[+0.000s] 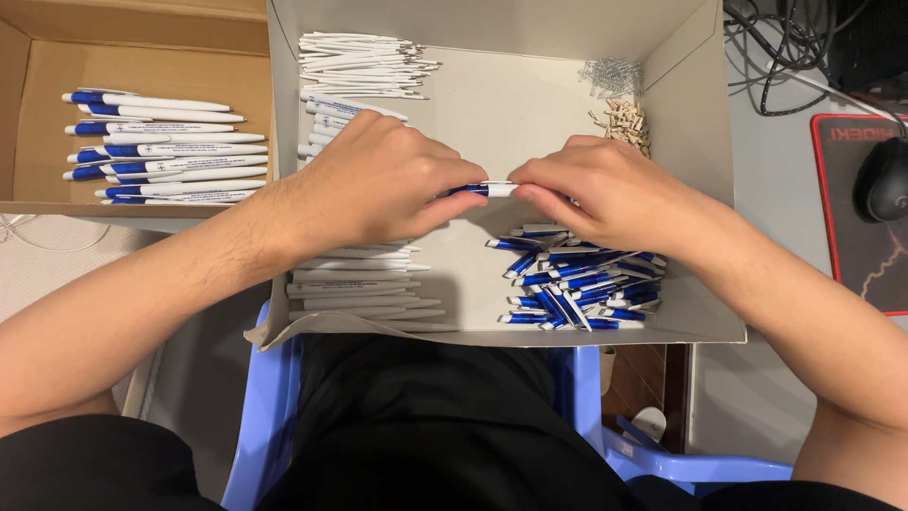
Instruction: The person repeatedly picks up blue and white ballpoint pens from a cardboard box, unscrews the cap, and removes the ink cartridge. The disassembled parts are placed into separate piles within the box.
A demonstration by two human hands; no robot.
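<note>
White box [695, 114], both hands' fingers [445, 203] gripping blue-white pen [484, 189] (mid-air), pen pts below.

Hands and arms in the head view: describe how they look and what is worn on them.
Both the left hand and the right hand are bare: no gloves, rings, watch or wristbands show. The forearms are uncovered up to the picture's edge, with no sleeves visible, and the left forearm shows some hair. No markings show.

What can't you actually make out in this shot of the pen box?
- Pen ends: head view, covered by left hand and right hand.
- Small metal parts: too small to identify.
- White barrels: partly under the left hand.
- Computer mouse: cut by the frame edge.
</note>
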